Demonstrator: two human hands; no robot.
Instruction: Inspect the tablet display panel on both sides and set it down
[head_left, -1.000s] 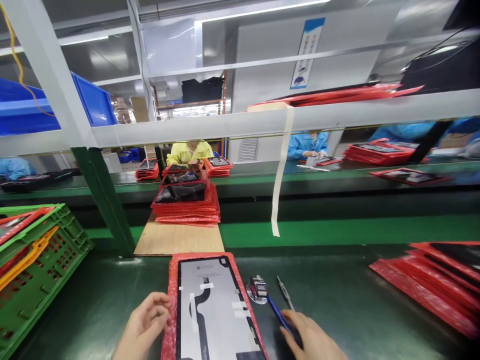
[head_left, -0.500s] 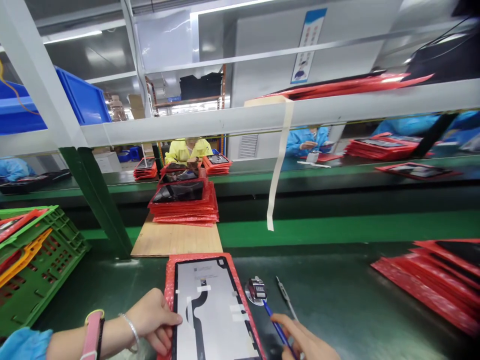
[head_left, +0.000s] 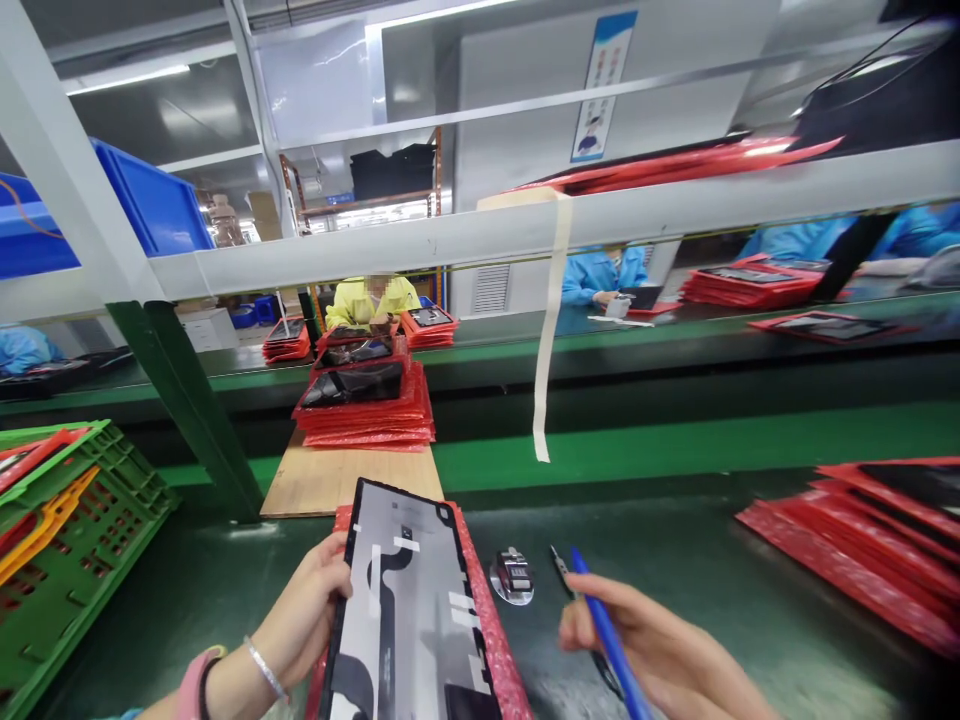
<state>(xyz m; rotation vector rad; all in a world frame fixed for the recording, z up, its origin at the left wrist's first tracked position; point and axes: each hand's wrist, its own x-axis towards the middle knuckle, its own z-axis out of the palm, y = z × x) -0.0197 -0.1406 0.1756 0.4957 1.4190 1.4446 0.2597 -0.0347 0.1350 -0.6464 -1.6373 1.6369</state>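
The left hand (head_left: pixel 304 610) is closed on the left edge of a flat grey panel (head_left: pixel 409 610), thumb on the face, fingers tucked behind, so the panel sits tilted up off the red bubble wrap (head_left: pixel 491 640) underneath it. White tape strips and a black curved band show on the panel's face. The right hand (head_left: pixel 660 650) is wrapped around a blue pen (head_left: pixel 604 630), tip pointing up and away, and it's not touching the panel; there's a strip of bare bench between them.

Just past the pen there's a small round metal gadget (head_left: pixel 512 577) sitting on the green bench (head_left: pixel 675 560), with thin tweezers (head_left: pixel 559 565) lying right beside it, both near the right hand's fingertips. The panel's far edge is just short of a wooden board (head_left: pixel 352 480) that carries a stack of red-wrapped panels (head_left: pixel 367 400).

Room-wise: the left side is boxed in by a green crate (head_left: pixel 82 540) and a slanted green post (head_left: pixel 187 410), and another red pile (head_left: pixel 877 540) sits well off to the right. The bench between the gadget and that pile is open. A strip of tape (head_left: pixel 547 330) hangs from the white rail (head_left: pixel 480 235) overhead, above the conveyor, well clear of both hands.
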